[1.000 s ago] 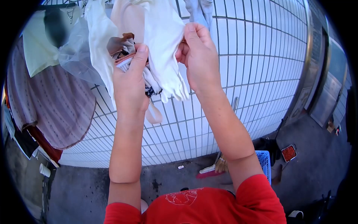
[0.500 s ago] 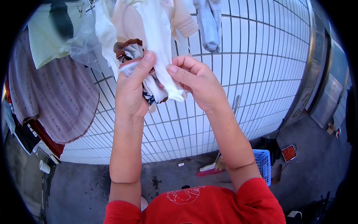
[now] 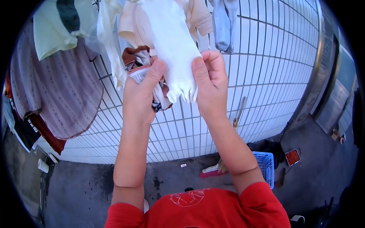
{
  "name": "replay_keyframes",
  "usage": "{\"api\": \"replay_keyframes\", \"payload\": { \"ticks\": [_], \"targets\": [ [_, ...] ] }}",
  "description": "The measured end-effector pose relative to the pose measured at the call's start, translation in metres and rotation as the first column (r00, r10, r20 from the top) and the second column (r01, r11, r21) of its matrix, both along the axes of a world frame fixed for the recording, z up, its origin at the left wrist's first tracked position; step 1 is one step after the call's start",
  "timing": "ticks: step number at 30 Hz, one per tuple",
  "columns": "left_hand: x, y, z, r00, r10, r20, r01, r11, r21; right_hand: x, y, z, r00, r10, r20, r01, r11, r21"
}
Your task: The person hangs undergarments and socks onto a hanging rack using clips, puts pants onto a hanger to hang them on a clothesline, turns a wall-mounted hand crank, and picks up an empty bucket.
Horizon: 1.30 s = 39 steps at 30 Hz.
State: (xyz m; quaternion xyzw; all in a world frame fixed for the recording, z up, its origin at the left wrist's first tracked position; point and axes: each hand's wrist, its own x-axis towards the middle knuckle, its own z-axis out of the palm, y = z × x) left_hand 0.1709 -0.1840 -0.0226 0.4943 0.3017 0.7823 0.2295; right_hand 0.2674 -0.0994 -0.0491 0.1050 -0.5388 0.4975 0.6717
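Observation:
A white toe sock (image 3: 173, 45) hangs down between my hands, spread flat with its toes at the bottom. My left hand (image 3: 142, 91) is closed round a bunched brown, white and black cloth (image 3: 137, 57), its thumb at the sock's left edge. My right hand (image 3: 213, 83) pinches the sock's right edge between thumb and bent fingers. Beige garments (image 3: 133, 24) hang just behind the sock, and blue-grey socks (image 3: 224, 26) hang to the right.
A patterned mauve garment (image 3: 62, 91) and pale yellow-green shorts (image 3: 55, 30) hang at the left. Behind is a white tiled wall (image 3: 262, 79). On the floor stand a blue basket (image 3: 266, 167), a broom (image 3: 213, 169) and a red-filled tray (image 3: 292, 157).
The white sock has gone from narrow and gathered to spread out flat. My right hand has moved right along with its edge. The hanging laundry has shifted right in view.

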Motion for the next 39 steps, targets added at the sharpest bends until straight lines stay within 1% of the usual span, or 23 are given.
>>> {"api": "replay_keyframes", "payload": {
  "ticks": [1,3,5,7,8,9,11,13,14,15,17,18,19,20,22,23,24,25,26,29,32,37,39],
  "targets": [
    [-0.004,-0.006,-0.004,1.0,-0.006,-0.001,0.006,1.0,0.0,0.0,-0.003,-0.001,0.999,-0.039,0.017,0.038,0.999,0.025],
    [-0.009,-0.011,-0.014,0.988,-0.071,-0.135,0.024,0.946,-0.324,0.0,-0.009,-0.002,0.997,-0.079,0.02,0.078,0.996,0.051],
    [-0.005,-0.009,-0.021,0.989,-0.065,-0.133,0.025,0.958,-0.286,0.002,-0.009,-0.003,0.991,-0.135,0.023,0.133,0.989,0.072],
    [-0.013,-0.01,-0.022,0.994,0.039,-0.098,-0.051,0.991,-0.125,0.006,-0.005,-0.003,0.984,-0.176,-0.033,0.178,0.979,0.102],
    [-0.019,-0.008,-0.024,0.98,0.121,-0.155,-0.135,0.988,-0.08,0.014,-0.006,-0.003,0.985,-0.166,0.045,0.162,0.983,0.081],
    [-0.024,-0.008,-0.027,0.982,0.096,-0.165,-0.11,0.991,-0.075,0.02,-0.001,-0.002,0.981,-0.192,0.034,0.188,0.979,0.083],
    [-0.03,-0.007,-0.031,0.994,-0.105,-0.033,0.105,0.994,-0.012,0.03,0.011,-0.002,0.958,-0.281,-0.062,0.287,0.948,0.137],
    [-0.033,0.001,-0.039,0.988,-0.154,0.01,0.155,0.987,-0.032,0.047,0.034,0.007,0.878,-0.418,-0.234,0.428,0.904,-0.009],
    [-0.04,0.01,-0.056,0.964,-0.242,0.114,0.251,0.965,-0.071,0.056,0.053,0.013,0.839,-0.484,-0.248,0.478,0.874,-0.09],
    [-0.044,0.019,-0.073,0.923,-0.318,0.216,0.345,0.934,-0.098,0.063,0.07,0.022,0.839,-0.484,-0.25,0.481,0.873,-0.077],
    [-0.025,0.03,-0.107,0.79,-0.319,0.524,0.461,0.873,-0.163,0.071,0.097,0.039,0.873,-0.485,-0.048,0.476,0.87,-0.131],
    [-0.013,0.035,-0.128,0.846,-0.306,0.436,0.46,0.832,-0.31,0.069,0.105,0.046,0.877,-0.479,-0.05,0.47,0.874,-0.127],
    [0.002,0.04,-0.135,0.891,-0.301,0.341,0.436,0.778,-0.452,0.063,0.113,0.053,0.913,-0.406,0.038,0.407,0.902,-0.146],
    [0.017,0.046,-0.135,0.894,-0.293,0.339,0.427,0.786,-0.448,0.061,0.119,0.057,0.938,-0.324,0.125,0.342,0.924,-0.17],
    [0.051,0.048,-0.103,0.97,-0.233,0.061,0.237,0.873,-0.427,0.061,0.134,0.058,0.954,-0.192,0.231,0.222,0.969,-0.111],
    [0.057,0.053,-0.083,0.98,-0.172,-0.102,0.125,0.924,-0.361,0.061,0.139,0.056,0.939,-0.085,0.335,0.115,0.991,-0.073],
    [0.063,0.052,-0.059,0.961,-0.063,-0.27,-0.023,0.952,-0.306,0.063,0.137,0.056,0.949,-0.009,0.316,0.031,0.997,-0.065],
    [0.07,0.06,-0.045,0.927,0.128,-0.353,-0.159,0.985,-0.061,0.064,0.135,0.055,0.948,0.01,0.319,0.009,0.998,-0.061],
    [0.075,0.071,-0.029,0.853,0.355,-0.383,-0.321,0.935,0.151,0.066,0.133,0.054,0.954,0.023,0.298,-0.011,0.999,-0.042],
    [0.074,0.101,0.004,0.72,0.625,-0.3,-0.492,0.766,0.414,0.069,0.13,0.053,0.962,0.107,0.251,-0.112,0.994,0.006],
    [0.075,0.114,0.015,0.79,0.579,-0.2,-0.505,0.801,0.322,0.073,0.129,0.056,0.901,0.311,0.303,-0.317,0.948,-0.029],
    [0.061,0.104,0.015,0.848,0.516,-0.119,-0.485,0.847,0.218,0.079,0.146,0.061,0.921,0.323,0.218,-0.333,0.943,0.011],
    [0.055,0.097,0.014,0.856,0.472,-0.211,-0.467,0.881,0.076,0.084,0.156,0.066,0.896,0.299,0.329,-0.35,0.93,0.108]
  ]
}}
